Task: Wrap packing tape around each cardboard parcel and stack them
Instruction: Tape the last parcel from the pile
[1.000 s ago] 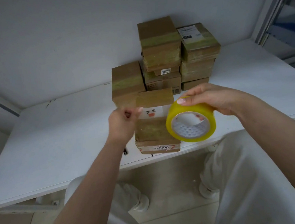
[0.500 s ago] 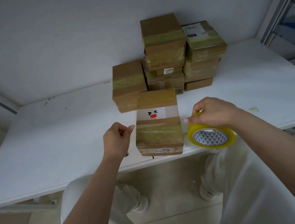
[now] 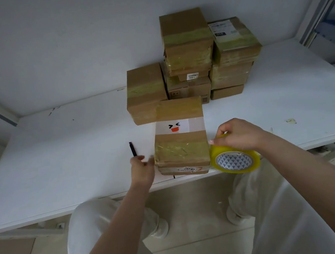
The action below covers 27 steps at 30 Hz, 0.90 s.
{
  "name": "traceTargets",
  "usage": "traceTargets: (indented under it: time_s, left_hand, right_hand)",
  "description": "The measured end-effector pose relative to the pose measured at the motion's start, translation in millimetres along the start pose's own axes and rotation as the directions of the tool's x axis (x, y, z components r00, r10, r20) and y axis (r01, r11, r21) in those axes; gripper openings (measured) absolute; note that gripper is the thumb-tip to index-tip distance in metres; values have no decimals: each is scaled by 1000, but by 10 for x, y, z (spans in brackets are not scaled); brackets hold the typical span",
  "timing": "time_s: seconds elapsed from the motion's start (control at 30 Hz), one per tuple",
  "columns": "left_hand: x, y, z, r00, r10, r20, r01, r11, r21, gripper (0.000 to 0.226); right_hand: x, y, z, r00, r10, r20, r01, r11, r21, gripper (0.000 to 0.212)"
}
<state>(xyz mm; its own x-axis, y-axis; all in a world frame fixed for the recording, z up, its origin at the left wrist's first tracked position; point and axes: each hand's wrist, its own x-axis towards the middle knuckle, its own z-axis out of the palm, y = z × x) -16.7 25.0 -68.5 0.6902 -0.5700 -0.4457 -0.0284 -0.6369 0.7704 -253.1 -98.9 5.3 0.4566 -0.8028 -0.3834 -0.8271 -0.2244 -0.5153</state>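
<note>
A cardboard parcel (image 3: pixel 181 143) with a white band and a drawn smiley lies at the front edge of the white table (image 3: pixel 64 155). My right hand (image 3: pixel 240 134) grips the yellow tape roll (image 3: pixel 235 160) just right of the parcel, past the table edge. A strip of tape runs from the roll across the parcel's top to its left edge. There my left hand (image 3: pixel 141 168) pinches the tape end against the parcel's left side. Taped parcels (image 3: pixel 186 45) stand stacked against the back wall.
A single taped parcel (image 3: pixel 146 92) sits just behind the smiley parcel, touching the stacks. A black marker (image 3: pixel 132 148) lies on the table beside my left hand. A small tape scrap (image 3: pixel 291 120) lies at the right. My legs are below the table edge.
My right hand brought the roll down from in front of the parcel to its right side. My left hand moved down and in to the parcel's left edge with the tape end.
</note>
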Motion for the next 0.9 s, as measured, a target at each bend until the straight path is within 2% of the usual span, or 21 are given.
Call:
traceTargets:
  time_s: [0.03,0.1,0.13,0.2,0.23,0.3,0.33,0.37,0.43,0.47,0.5,0.6,0.63,0.73,0.83,0.9]
  left_hand:
    - [-13,43,-24,990,106,-89,-102,993,55,38]
    - [-140,254,-40,908,361,-213,-328,928,176,41]
    - [-235,373,-5,854,471,-221,-429,878,212,45]
    - [-398,538,179,800,591,-106,-537,784,312,59]
    - [-438,560,302,801,599,5,-535,710,458,68]
    - [-490,483,484,838,514,184,-452,465,761,78]
    - [-488,450,519,855,476,206,-413,387,824,80]
    - [-471,438,531,863,462,205,-394,360,846,80]
    - [-470,433,513,863,456,216,-397,349,849,81]
    - [-476,438,506,861,458,221,-398,338,853,81]
    - [-482,445,509,859,457,230,-400,320,859,82]
    - [-489,465,500,868,435,240,-392,303,869,83]
    - [-483,478,496,869,430,245,-393,299,870,82]
    - [-503,580,479,901,362,239,-364,331,871,89]
    - [-634,679,585,932,313,181,-306,419,855,104]
    - [-714,673,695,941,285,185,-294,412,862,110]
  right_hand:
    - [-1,-2,2,1000,-1,-4,1,1000,3,26]
    - [0,-4,2,1000,1,-9,-1,1000,11,26]
    - [5,-9,-1,1000,-2,-11,2,1000,20,26]
    - [20,-9,8,1000,-15,-13,15,999,38,27]
    - [33,2,19,1000,-20,-11,21,999,49,27]
    - [45,31,31,999,-38,2,37,996,82,27]
    - [36,49,23,998,-51,23,48,992,120,26]
    - [23,86,-6,997,-60,53,49,982,184,24]
    - [-32,189,-72,990,-65,122,24,949,313,22]
    - [-48,253,-88,990,-58,126,15,947,321,23]
    - [-40,323,-82,993,-34,109,2,961,278,27]
    - [3,415,19,997,80,8,-79,993,-89,48]
    - [5,417,48,995,102,-21,-104,983,-149,53]
    - [-5,438,77,994,103,-32,-105,990,-97,50]
    - [-33,490,115,995,97,-29,-98,995,-35,46]
    - [-36,532,149,996,87,-27,-87,996,1,46]
